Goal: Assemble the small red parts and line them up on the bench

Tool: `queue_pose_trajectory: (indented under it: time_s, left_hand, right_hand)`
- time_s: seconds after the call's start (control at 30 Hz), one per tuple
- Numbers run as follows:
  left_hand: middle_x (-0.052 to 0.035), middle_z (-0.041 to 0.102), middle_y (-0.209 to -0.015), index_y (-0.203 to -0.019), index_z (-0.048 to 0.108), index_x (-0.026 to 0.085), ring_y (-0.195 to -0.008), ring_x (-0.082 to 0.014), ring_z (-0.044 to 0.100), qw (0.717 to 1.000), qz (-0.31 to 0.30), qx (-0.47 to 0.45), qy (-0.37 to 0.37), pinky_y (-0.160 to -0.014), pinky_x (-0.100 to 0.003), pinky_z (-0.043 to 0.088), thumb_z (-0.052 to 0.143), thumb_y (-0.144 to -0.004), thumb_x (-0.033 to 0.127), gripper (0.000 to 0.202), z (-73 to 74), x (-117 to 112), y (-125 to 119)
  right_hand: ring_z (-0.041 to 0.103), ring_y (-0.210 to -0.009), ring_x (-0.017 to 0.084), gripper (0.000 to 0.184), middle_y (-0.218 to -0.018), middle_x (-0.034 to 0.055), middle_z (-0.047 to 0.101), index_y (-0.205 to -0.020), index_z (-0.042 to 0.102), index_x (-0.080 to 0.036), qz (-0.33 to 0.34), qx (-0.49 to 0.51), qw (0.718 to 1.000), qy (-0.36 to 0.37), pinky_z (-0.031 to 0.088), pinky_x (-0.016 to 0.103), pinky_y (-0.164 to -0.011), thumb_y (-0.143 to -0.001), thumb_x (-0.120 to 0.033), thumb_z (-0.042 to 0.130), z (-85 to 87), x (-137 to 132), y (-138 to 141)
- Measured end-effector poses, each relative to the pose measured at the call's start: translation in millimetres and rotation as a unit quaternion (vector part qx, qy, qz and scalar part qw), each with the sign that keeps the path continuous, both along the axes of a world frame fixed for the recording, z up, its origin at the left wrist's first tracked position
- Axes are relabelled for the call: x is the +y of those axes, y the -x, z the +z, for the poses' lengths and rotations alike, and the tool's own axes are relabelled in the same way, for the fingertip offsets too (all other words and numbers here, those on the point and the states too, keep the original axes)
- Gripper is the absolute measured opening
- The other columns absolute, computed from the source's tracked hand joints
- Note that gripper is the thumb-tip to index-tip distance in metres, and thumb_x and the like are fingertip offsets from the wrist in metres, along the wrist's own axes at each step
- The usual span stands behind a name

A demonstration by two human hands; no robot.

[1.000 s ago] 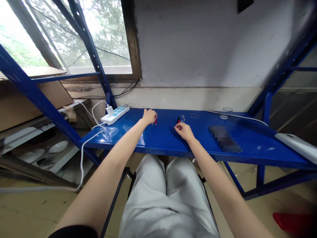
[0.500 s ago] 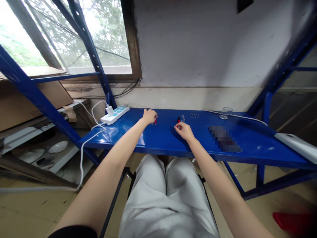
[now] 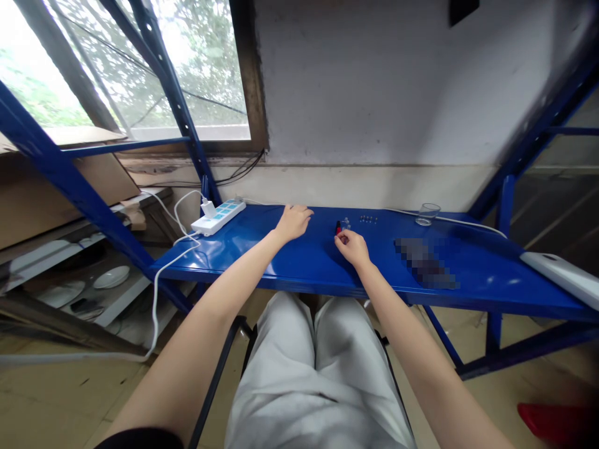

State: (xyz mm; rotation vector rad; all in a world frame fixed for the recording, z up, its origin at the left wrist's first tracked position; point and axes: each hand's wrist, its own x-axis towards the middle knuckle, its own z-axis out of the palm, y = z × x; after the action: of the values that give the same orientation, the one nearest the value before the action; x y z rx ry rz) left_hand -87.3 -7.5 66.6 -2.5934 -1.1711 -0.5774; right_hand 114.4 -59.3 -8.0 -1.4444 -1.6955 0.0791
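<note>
I sit at a blue metal shelf (image 3: 299,265). My left hand (image 3: 294,222) rests on it with the fingers loosely curled toward the right; the small red piece seen under it before is hidden. My right hand (image 3: 352,246) lies a little to the right, its fingertips pinched at a small red and black piece (image 3: 337,227). Just beyond that lie a tiny clear piece (image 3: 345,221) and a short row of small dark bits (image 3: 367,218).
A white power strip (image 3: 218,216) with a charger and white cable lies at the shelf's left end. A small glass cup (image 3: 427,213) stands at the back right, and a white flat object (image 3: 559,274) at the far right. Plates (image 3: 110,276) sit on a lower rack at left.
My left hand has slid to the right along the shelf, and the red piece beside it no longer shows. My right hand has edged forward onto the red and black piece.
</note>
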Motion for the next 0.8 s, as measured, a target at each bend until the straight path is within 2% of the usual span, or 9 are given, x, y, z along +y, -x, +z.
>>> queue_pose_trajectory:
  time_s: [0.17,0.27,0.37,0.53,0.7,0.8]
  left_hand:
    - [-0.0114,0.057,-0.106,-0.114,0.054,0.019,-0.100,-0.0233,0.048,0.997,-0.059,0.052,-0.002,-0.084,-0.039,0.027,0.029,-0.087,0.020,0.036,-17.0,-15,-21]
    - [-0.0109,0.055,-0.111,-0.121,0.048,0.019,-0.101,-0.0229,0.047,0.997,-0.061,0.043,0.010,-0.084,-0.038,0.029,0.030,-0.088,0.022,0.038,-32.2,-21,-34]
    - [-0.0108,0.050,-0.122,-0.133,0.032,0.020,-0.105,-0.0235,0.045,0.999,-0.037,0.012,0.031,-0.084,-0.038,0.031,0.029,-0.088,0.025,0.045,-46.3,-25,-47]
    - [-0.0090,0.044,-0.128,-0.140,0.011,0.027,-0.107,-0.0240,0.044,0.996,-0.005,-0.018,0.084,-0.085,-0.039,0.034,0.026,-0.089,0.028,0.053,-60.7,-25,-63]
    - [-0.0088,0.045,-0.127,-0.140,0.007,0.029,-0.108,-0.0241,0.044,0.994,0.010,-0.039,0.106,-0.087,-0.040,0.034,0.025,-0.090,0.030,0.054,-65.8,-23,-76]
    - [-0.0094,0.045,-0.125,-0.140,0.011,0.027,-0.107,-0.0248,0.044,0.994,0.019,-0.040,0.104,-0.086,-0.041,0.034,0.025,-0.090,0.031,0.052,-68.7,-21,-83]
  right_hand:
    - [0.051,-0.061,0.016,0.016,-0.065,0.0038,0.057,-0.072,0.054,-0.020,-0.148,0.085,0.982,-0.077,0.037,0.027,-0.060,-0.075,-0.028,0.041,5.5,-5,-3]
    - [0.052,-0.065,0.018,0.017,-0.070,0.0059,0.058,-0.078,0.053,-0.019,-0.202,0.132,0.967,-0.080,0.038,0.028,-0.061,-0.074,-0.028,0.040,6.4,-4,-8]
    - [0.053,-0.069,0.020,0.017,-0.074,0.0074,0.060,-0.082,0.053,-0.018,-0.223,0.136,0.965,-0.034,0.037,0.030,-0.063,-0.070,-0.027,0.044,2.9,2,-13]
    - [0.052,-0.082,0.026,0.016,-0.082,0.0119,0.060,-0.077,0.058,-0.017,-0.242,0.063,0.968,0.027,0.037,0.038,-0.071,-0.065,-0.025,0.050,-8.1,9,-18]
    - [0.050,-0.092,0.030,0.021,-0.093,0.0150,0.060,-0.083,0.062,-0.016,-0.238,0.006,0.968,0.082,0.035,0.045,-0.077,-0.066,-0.024,0.052,-8.8,8,-16]
    - [0.049,-0.095,0.030,0.022,-0.095,0.0156,0.059,-0.086,0.063,-0.015,-0.236,-0.013,0.966,0.109,0.035,0.045,-0.078,-0.069,-0.024,0.052,-5.3,5,-15]
